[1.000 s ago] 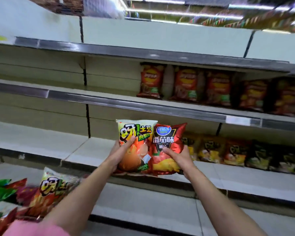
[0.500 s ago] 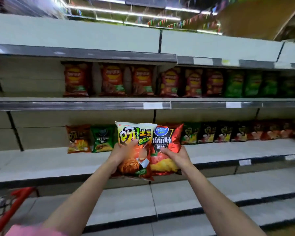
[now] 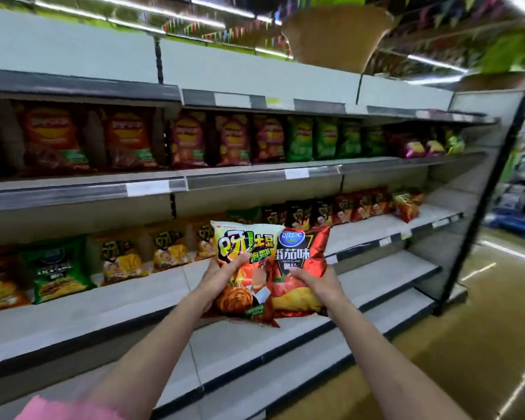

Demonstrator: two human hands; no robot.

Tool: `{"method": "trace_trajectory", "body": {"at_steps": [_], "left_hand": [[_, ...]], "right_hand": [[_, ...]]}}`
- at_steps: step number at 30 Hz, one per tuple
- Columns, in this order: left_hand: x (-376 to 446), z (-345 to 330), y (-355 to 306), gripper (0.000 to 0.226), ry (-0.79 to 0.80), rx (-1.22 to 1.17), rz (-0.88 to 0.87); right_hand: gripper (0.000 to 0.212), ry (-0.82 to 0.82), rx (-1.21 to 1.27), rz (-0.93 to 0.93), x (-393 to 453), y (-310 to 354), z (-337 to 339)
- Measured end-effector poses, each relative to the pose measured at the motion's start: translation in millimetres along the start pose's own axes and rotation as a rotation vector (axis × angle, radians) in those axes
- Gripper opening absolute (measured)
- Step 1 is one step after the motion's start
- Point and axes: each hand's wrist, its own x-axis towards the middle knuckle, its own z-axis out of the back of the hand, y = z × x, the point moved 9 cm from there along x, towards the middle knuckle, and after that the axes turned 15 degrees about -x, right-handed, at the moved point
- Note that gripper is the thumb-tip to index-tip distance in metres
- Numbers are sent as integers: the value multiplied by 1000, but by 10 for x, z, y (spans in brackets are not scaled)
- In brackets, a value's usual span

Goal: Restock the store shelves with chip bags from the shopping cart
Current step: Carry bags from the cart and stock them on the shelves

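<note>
The left hand [image 3: 222, 277] grips a pale yellow chip bag [image 3: 246, 268] by its lower left side, thumb laid across the front and the other fingers hidden behind it. Just beside it, the right hand [image 3: 312, 281] pinches a red chip bag [image 3: 300, 262] the same way at its lower right. Both bags stand upright with their printed fronts toward the person, edges overlapping between the two hands, probably so the labels can be read against the rows and each bag matched to its kind before it goes in.

Directly below the hands lies a bare stretch of the grey shelf board [image 3: 128, 310], and lower boards step out toward the person under the forearms. Beyond the fingertips, a row of shelved bags [image 3: 167, 253] stands along the back of that same shelf, yellow to the left of the hands, dark and red to the right; some of the yellow ones seem to carry the same logo as the held bag, though blur makes that uncertain. Above the hands, a higher shelf holds another bag row [image 3: 234, 140], red then green. Far right of the right hand, the gondola ends at a dark upright, with glossy floor [image 3: 482, 344] beyond. The shopping cart is out of view.
</note>
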Motion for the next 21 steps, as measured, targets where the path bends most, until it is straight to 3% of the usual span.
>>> {"method": "trace_trajectory", "body": {"at_steps": [1, 2, 5, 7, 12, 15, 18, 20, 21], "left_hand": [[55, -124, 10, 69, 17, 13, -7], [112, -243, 12, 66, 31, 18, -13], [342, -683, 62, 65, 148, 14, 3], [491, -993, 84, 81, 221, -7, 9], [937, -1639, 200, 90, 307, 4, 40], [1171, -2000, 112, 65, 338, -4, 43], [1603, -2330, -65, 88, 350, 4, 33], [1926, -2522, -150, 116, 364, 16, 21], [2060, -2608, -162, 117, 371, 37, 25]], "right_hand": [[47, -22, 0, -6, 18, -72, 104], [51, -55, -9, -25, 44, -155, 222], [90, -136, -32, -88, 169, -417, 570], [99, -191, -58, -133, 266, -525, 842], [87, -294, -88, -204, 537, -638, 1392], [93, -354, -116, -200, 873, -729, 1693], [105, -410, -141, -196, 1389, -774, 2013], [99, -429, -130, -186, 1763, -854, 2188], [94, -433, -144, -183, 1781, -735, 2210]]}}
